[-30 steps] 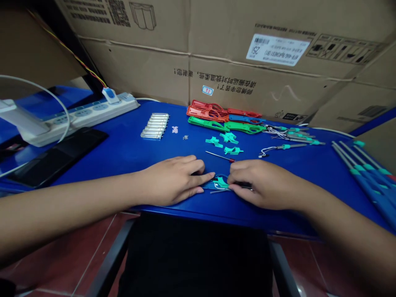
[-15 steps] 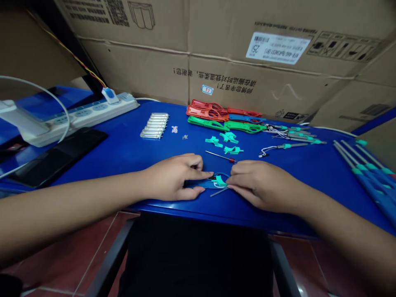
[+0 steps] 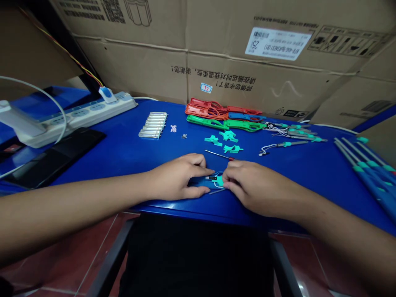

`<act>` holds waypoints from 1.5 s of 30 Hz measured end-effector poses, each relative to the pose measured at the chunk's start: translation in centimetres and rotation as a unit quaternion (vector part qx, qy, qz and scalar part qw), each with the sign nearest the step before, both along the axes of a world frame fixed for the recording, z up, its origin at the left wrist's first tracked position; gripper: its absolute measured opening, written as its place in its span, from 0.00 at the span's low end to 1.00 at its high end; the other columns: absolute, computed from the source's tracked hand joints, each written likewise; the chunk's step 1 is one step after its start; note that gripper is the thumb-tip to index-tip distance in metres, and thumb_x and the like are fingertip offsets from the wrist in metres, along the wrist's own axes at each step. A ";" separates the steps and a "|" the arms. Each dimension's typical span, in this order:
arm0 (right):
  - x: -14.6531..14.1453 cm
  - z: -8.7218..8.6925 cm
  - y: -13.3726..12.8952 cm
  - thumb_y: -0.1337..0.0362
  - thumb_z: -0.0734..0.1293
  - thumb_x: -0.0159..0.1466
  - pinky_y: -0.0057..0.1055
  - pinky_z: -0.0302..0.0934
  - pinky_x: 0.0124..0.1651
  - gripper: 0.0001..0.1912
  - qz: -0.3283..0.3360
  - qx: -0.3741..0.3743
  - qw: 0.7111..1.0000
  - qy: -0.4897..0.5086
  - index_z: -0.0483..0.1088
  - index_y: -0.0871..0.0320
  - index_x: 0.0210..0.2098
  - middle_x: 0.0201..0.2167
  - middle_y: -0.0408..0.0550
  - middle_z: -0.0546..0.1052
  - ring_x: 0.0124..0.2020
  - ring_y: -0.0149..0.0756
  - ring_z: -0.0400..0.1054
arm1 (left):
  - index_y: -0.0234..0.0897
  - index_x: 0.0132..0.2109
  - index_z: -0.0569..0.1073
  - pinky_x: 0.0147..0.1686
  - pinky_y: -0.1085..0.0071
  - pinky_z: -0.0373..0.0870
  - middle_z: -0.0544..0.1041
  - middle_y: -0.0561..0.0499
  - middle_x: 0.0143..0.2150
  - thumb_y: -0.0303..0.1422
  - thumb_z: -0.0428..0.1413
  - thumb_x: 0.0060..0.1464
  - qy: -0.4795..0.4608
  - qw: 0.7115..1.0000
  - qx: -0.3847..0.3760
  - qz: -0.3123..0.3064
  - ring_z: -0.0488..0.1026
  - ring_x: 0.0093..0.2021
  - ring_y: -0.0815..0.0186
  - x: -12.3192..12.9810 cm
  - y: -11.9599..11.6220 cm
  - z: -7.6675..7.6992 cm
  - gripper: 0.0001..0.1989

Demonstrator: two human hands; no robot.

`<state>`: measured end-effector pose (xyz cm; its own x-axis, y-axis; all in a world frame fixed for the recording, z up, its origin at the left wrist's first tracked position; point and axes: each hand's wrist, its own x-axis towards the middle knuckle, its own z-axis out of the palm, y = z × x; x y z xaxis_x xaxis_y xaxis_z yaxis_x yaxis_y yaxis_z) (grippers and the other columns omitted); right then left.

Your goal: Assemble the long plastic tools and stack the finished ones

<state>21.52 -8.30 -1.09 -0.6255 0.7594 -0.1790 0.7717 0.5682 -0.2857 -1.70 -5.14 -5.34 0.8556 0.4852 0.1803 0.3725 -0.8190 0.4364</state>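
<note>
Between my hands lies a blue plastic part (image 3: 198,182) with a teal clip (image 3: 220,180) and a thin loop of wire (image 3: 215,185) on it. My left hand (image 3: 177,177) curves over the blue part and holds its left end. My right hand (image 3: 250,186) pinches in at the teal clip, and its fingertips touch it. A thin metal pin (image 3: 217,191) sticks out below the part. A small red-handled screwdriver (image 3: 219,155) lies just beyond my fingers. Much of the blue part is hidden by my hands.
Red and green plastic shells (image 3: 216,117), teal pieces (image 3: 224,140), metal tubes (image 3: 153,126) and wired parts (image 3: 291,136) lie on the blue table (image 3: 123,165). Long blue rods (image 3: 365,175) lie at right; a power strip (image 3: 74,115) and black tablet (image 3: 52,156) at left.
My right hand has moved left and closed in on the teal clip. The hands now sit closer together and cover more of the blue part. The view has tilted slightly.
</note>
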 end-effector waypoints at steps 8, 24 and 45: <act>-0.9 -0.1 -0.1 0.68 0.59 0.69 0.36 0.59 0.46 0.10 -0.030 -0.014 0.999 -0.026 0.69 0.59 0.33 0.37 0.53 0.75 0.39 0.39 0.68 | 0.31 0.61 0.72 0.52 0.61 0.68 0.70 0.42 0.44 0.38 0.53 0.64 0.011 1.000 0.026 -0.010 0.67 0.49 0.57 0.4 -0.5 -0.1 0.22; -0.1 3.4 0.8 0.57 0.65 0.65 0.33 0.57 0.34 0.14 -0.041 0.033 0.998 -0.033 0.77 0.55 0.28 0.28 0.48 0.78 0.32 0.38 0.70 | 0.31 0.58 0.74 0.46 0.63 0.72 0.74 0.41 0.44 0.44 0.57 0.61 0.058 0.997 0.053 -0.005 0.73 0.44 0.57 0.7 0.2 1.9 0.25; 4.5 0.3 7.0 0.54 0.63 0.63 0.32 0.52 0.29 0.16 -0.197 0.199 0.948 0.153 0.75 0.57 0.26 0.23 0.45 0.76 0.24 0.33 0.65 | 0.40 0.41 0.82 0.36 0.72 0.64 0.82 0.51 0.38 0.36 0.59 0.51 0.193 0.929 0.065 0.308 0.75 0.35 0.65 -7.8 13.2 4.7 0.11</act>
<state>26.03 -1.34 -0.81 -0.2563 0.9138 0.3152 0.8617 0.3637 -0.3538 -9.51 8.09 -0.66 0.4363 0.8998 0.0102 0.8962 -0.4355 0.0852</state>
